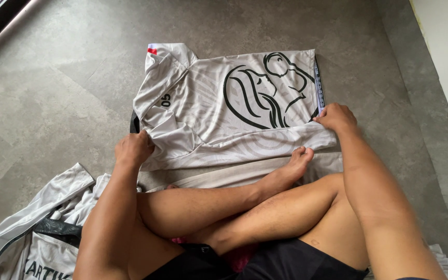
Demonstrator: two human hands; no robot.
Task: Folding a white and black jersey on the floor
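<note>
Pale grey printed sports jersey (pixel 234 103) spread flat on grey floor (pixel 53 103) at frame centre, long axis left–right. Left hand (pixel 133 148) closed on sleeve-side edge, right hand (pixel 336 117) pinching hem edge — both equally near, jersey just ahead.

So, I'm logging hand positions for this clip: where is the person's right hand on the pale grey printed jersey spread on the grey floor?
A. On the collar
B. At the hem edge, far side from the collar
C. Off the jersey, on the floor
B: the right hand grips the hem edge of the pale grey printed jersey, while the left hand holds the sleeve side.
</note>
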